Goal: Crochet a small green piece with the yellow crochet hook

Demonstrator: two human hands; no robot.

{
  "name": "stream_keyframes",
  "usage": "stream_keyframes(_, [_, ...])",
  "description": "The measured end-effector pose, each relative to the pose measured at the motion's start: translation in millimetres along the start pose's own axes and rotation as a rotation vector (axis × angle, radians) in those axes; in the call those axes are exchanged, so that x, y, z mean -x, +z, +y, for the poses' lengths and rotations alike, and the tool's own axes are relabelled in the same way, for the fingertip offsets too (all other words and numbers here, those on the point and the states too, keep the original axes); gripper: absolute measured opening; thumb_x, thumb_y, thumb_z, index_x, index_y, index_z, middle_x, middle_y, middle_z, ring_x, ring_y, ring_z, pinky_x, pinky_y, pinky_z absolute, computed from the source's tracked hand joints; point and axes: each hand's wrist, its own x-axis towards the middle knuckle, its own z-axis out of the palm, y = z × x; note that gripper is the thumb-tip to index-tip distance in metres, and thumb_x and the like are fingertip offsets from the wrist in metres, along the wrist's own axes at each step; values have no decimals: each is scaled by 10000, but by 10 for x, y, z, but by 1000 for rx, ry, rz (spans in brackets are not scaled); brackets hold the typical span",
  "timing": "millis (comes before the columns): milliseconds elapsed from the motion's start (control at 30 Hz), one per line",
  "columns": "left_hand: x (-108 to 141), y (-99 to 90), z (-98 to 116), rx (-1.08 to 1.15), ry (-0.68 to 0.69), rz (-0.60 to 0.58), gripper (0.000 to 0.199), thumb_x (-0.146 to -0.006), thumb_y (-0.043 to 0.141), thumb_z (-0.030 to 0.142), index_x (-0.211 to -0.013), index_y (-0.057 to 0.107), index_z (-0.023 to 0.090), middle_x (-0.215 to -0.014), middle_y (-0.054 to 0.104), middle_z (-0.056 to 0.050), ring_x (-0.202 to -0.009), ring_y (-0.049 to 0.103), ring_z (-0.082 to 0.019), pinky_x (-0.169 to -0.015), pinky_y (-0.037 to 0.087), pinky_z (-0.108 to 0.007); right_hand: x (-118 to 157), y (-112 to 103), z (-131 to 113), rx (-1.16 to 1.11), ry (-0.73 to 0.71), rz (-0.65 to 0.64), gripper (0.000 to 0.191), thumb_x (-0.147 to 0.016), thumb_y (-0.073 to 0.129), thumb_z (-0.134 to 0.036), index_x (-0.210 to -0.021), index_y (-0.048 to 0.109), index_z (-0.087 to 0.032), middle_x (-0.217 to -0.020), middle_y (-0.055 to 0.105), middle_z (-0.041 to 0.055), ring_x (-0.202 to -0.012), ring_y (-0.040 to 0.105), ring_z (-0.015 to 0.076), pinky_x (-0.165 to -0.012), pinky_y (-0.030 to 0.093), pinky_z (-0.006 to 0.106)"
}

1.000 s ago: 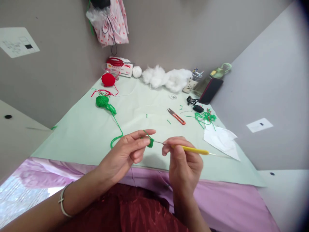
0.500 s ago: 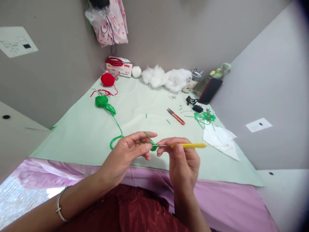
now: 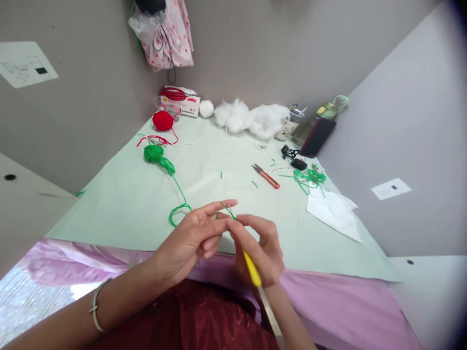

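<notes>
My left hand pinches a small green crochet piece, now mostly covered by the fingertips, and its index finger is stretched out with green yarn over it. In my right hand is a crochet hook with a yellow handle, its tip up by the yarn and its handle slanting down towards me. The fingertips of both hands meet at the work. From the left hand the strand runs back through a loose loop to the green yarn ball on the table.
Orange thread snips lie beyond my hands. A red yarn ball, white stuffing and a pen cup stand at the back. To the right are a phone, green yarn scraps and white fabric.
My right hand has turned the crochet hook from lying level to steeply slanted, handle towards me, and moved left against the left fingertips. The green piece has become mostly hidden.
</notes>
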Motion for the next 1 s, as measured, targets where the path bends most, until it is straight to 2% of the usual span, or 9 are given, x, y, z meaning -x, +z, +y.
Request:
stream_keyframes(67, [-6, -19, 28, 55, -13, -9, 396, -875, 841, 267, -1245, 763, 150, -535, 340, 129, -459, 202, -32, -431, 235, -162, -57, -24, -22, -200, 194, 19, 291, -1006, 575, -101, -1160, 754, -272, -947, 754, 50, -859, 719, 196, -710, 611, 346])
stream_keyframes(133, [-6, -22, 49, 52, 22, -1, 355, -863, 845, 248, -1203, 781, 165, -602, 423, 104, -458, 210, -17, -422, 228, -163, -128, -45, -53, -402, 396, 76, 257, -1036, 529, -131, -1063, 753, -252, -823, 709, 25, -755, 677, 179, -669, 583, 344])
stream_keyframes(200, [-2, -8, 50, 0, 49, -2, 355, -849, 857, 272, -1190, 789, 200, -740, 550, 62, -443, 273, 2, -409, 252, -174, -185, -42, -82, -504, 483, 94, 233, -1043, 536, -166, -1007, 752, -245, -819, 706, 23, -716, 658, 168, -645, 568, 338])
stream_keyframes(333, [1, 35, 0, -90, 117, 33, 403, -831, 872, 294, -1221, 783, 245, -877, 628, 33, -459, 410, -6, -428, 339, -186, -176, 19, -106, -438, 434, 25, 234, -1029, 566, -146, -1054, 769, -258, -910, 763, 40, -780, 703, 175, -661, 598, 329])
stream_keyframes(433, [-7, 48, -34, -59, 109, 55, 453, -813, 892, 289, -1246, 775, 224, -737, 601, 57, -463, 413, -23, -448, 346, -181, -79, 49, -79, -246, 294, 7, 290, -1001, 611, -110, -1150, 773, -299, -1020, 776, 57, -894, 740, 196, -725, 628, 345])
stream_keyframes(533, [-21, 29, -23, 39, 5, -5, 421, -846, 869, 297, -1237, 784, 167, -536, 431, 104, -445, 301, -29, -433, 284, -159, -31, 27, -31, -159, 202, 13, 319, -980, 643, -100, -1180, 778, -310, -1083, 770, 69, -958, 739, 209, -770, 625, 360])
stream_keyframes(700, [-23, -3, 38, 101, 31, 15, 311, -855, 852, 218, -1160, 811, 174, -566, 405, 108, -455, 252, -16, -429, 259, -143, -151, -37, -24, -518, 525, 122, 225, -1035, 574, -170, -1010, 781, -256, -823, 709, 16, -699, 644, 153, -644, 548, 324])
stream_keyframes(833, [0, 12, 9, -15, 92, 8, 316, -857, 862, 254, -1167, 801, 235, -767, 605, 58, -449, 406, -2, -443, 332, -169, -185, -21, -42, -557, 544, 32, 181, -1018, 621, -203, -992, 794, -254, -881, 754, 29, -760, 674, 162, -678, 568, 324])
stream_keyframes(1000, [14, -12, -14, -84, 94, -13, 303, -892, 833, 299, -1185, 795, 234, -816, 630, 47, -444, 427, -2, -458, 362, -190, -138, -13, 6, -738, 649, 65, 192, -1045, 602, -243, -1008, 791, -245, -912, 783, 25, -721, 694, 132, -692, 587, 292])
